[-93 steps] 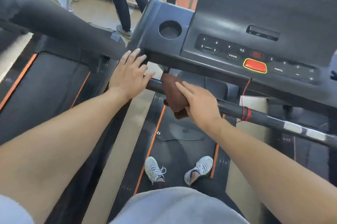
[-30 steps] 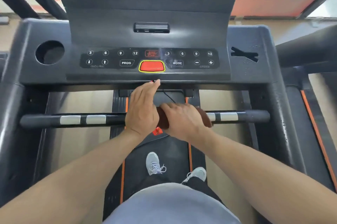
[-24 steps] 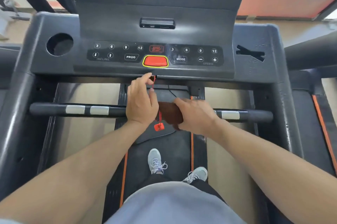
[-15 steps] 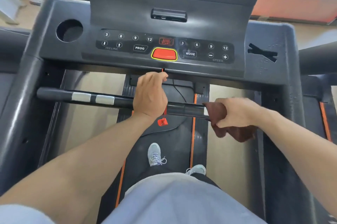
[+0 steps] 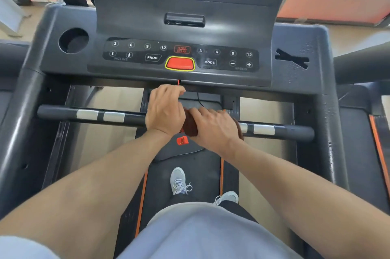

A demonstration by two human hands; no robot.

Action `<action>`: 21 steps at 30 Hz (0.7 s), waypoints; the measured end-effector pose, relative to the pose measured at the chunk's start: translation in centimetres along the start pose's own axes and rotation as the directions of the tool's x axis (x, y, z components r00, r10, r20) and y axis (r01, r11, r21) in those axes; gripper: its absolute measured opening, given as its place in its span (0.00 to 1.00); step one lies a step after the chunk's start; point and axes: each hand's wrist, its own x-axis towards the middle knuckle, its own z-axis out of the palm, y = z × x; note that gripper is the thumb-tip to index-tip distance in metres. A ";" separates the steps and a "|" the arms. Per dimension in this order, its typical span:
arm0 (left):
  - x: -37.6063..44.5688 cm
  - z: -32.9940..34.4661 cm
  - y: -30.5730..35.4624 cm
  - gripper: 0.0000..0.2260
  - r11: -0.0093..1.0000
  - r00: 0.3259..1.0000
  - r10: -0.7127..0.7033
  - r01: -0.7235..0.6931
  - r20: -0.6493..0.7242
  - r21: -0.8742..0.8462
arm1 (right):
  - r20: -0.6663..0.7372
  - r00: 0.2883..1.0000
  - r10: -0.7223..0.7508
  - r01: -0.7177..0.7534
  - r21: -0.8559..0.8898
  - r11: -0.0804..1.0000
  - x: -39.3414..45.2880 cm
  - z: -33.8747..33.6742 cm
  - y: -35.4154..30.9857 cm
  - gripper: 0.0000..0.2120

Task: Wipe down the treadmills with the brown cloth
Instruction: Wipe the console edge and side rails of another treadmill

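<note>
I stand on a black treadmill and look down at its console (image 5: 181, 56) and the horizontal handlebar (image 5: 63, 113) in front of me. My right hand (image 5: 213, 126) grips the brown cloth (image 5: 188, 126) wrapped round the middle of the bar; only small parts of the cloth show beside my fingers. My left hand (image 5: 164, 111) lies on the bar just left of the cloth, and its fingertips pinch the red safety cord (image 5: 179, 82) that hangs from under the console. The cord's red clip (image 5: 182, 140) dangles below the bar.
The bar carries silver sensor plates on the left (image 5: 100, 115) and right (image 5: 263, 129). A cup hole (image 5: 73, 41) sits at the console's left. Neighbouring treadmills flank both sides, one with an orange stripe (image 5: 378, 153). My shoes (image 5: 179, 180) stand on the belt.
My right hand slid the cloth out to the right along the bar and has come back to the middle, beside my left hand. My left hand stayed on the cord.
</note>
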 end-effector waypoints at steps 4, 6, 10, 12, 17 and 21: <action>-0.1 0.1 -0.2 0.14 0.998 0.999 -0.036 0.036 -0.008 0.057 | 0.034 0.999 0.011 -0.011 -0.001 1.000 -1.7 0.1 2.5 0.26; -0.2 0.1 -0.1 0.14 0.996 0.999 -0.035 0.035 -0.004 0.088 | 0.122 0.991 0.051 -0.054 0.021 0.998 -3.4 -1.1 5.1 0.29; -0.3 0.2 0.1 0.14 0.994 0.999 -0.048 0.046 0.016 0.100 | 0.326 0.916 0.236 -0.234 -0.044 0.971 -8.5 -5.4 13.1 0.26; -0.3 0.2 0.2 0.13 0.992 0.998 -0.063 0.060 0.023 0.107 | 0.417 0.858 0.298 -0.299 -0.065 0.952 -10.1 -7.3 16.0 0.22; -0.3 0.2 0.6 0.11 0.992 0.997 -0.071 0.068 0.025 0.109 | 0.445 0.842 0.305 -0.294 -0.094 0.951 -9.2 -6.6 15.8 0.18; -0.2 0.6 0.2 0.10 0.992 0.999 -0.047 0.043 0.026 0.121 | 0.397 0.882 0.253 -0.260 -0.037 0.965 -8.0 -6.2 13.4 0.16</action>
